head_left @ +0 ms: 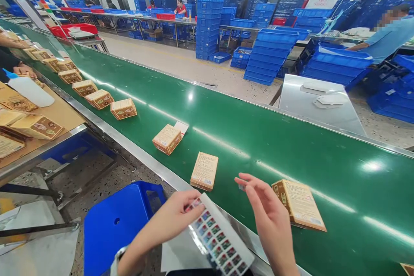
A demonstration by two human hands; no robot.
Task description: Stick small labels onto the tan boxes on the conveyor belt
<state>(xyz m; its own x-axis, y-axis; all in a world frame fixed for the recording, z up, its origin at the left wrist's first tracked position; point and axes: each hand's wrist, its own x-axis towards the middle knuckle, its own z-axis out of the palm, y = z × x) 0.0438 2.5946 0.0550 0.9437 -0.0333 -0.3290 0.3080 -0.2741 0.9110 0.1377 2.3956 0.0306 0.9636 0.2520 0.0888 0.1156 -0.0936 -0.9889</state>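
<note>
Sticker sheet (220,237) in my left hand (171,220): glossy paper, smooth; small sticker (242,187) at my right hand's (268,220) fingertips looks the same; belt (258,138): green, smooth, shiny under lamps; boxes (204,170): matt printed card; belt edge (136,148): brushed metal; stool (116,224): blue moulded plastic; floor (106,181): speckled stone.

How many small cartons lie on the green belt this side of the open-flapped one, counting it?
3: open-flapped carton farthest, flat carton at the near edge, carton beside the right hand. None look hidden.
</note>
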